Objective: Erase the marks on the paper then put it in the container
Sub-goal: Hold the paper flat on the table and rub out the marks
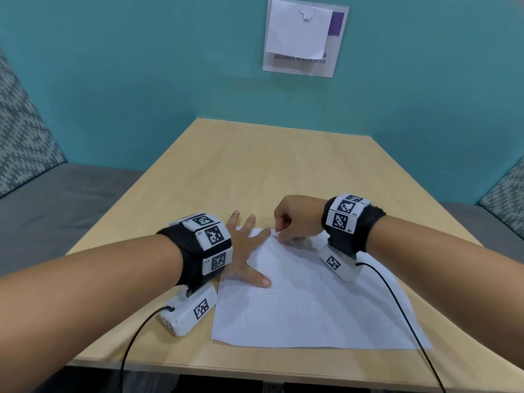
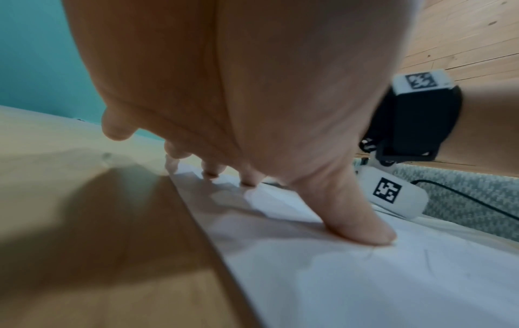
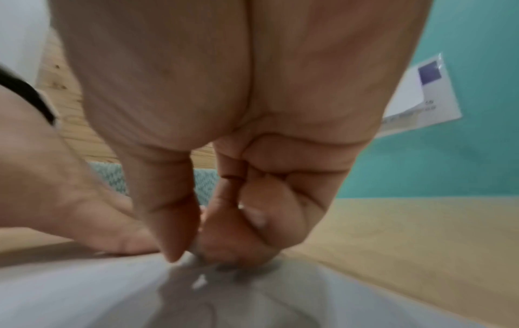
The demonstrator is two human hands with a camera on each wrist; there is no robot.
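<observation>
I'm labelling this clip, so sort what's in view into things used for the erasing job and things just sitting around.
In use:
- paper, flat on the table
- left hand, fingers spread, pressing the paper's far left corner
- right hand, pinching something small and pale, likely an eraser, at the paper's far edge

Just there:
- wall sign with a blank sheet over it
- patterned bench cushions

No container is visible.

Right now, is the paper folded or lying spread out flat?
Spread flat. The sheet of paper lies open on the table, faintly creased, with the left hand pressing its edge down.
</observation>
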